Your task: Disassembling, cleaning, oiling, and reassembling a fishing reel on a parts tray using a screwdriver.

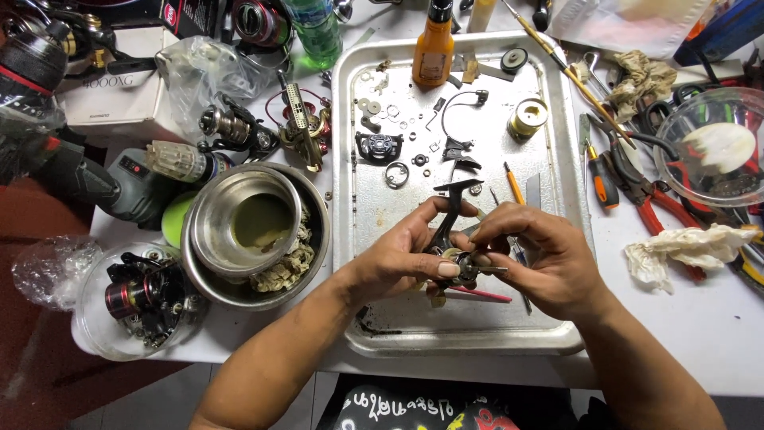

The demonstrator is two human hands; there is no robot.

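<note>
Over the metal tray [557,334] both hands meet on a small black reel part [450,219]; the left hand [398,259] grips it from the side, fingers curled and thumb pressed against its lower end, while the right hand [541,259] pinches a thin metal piece [495,271] at the same spot, fingertips pressed together; the part is held just above the tray, not resting on it. Loose washers and rings [395,173] lie scattered on the tray beyond the hands, near an orange bottle [434,48] and a gold spool [528,117]; left of the tray, a steel bowl [259,231] sits on the desk [700,318]; pliers [649,195] lie to the right. The likely trouble, as I judge it: a slip of the pinch would drop the small piece among the scattered bits, where it would be hard to find; a tilt of the part could shed something loose from it.
</note>
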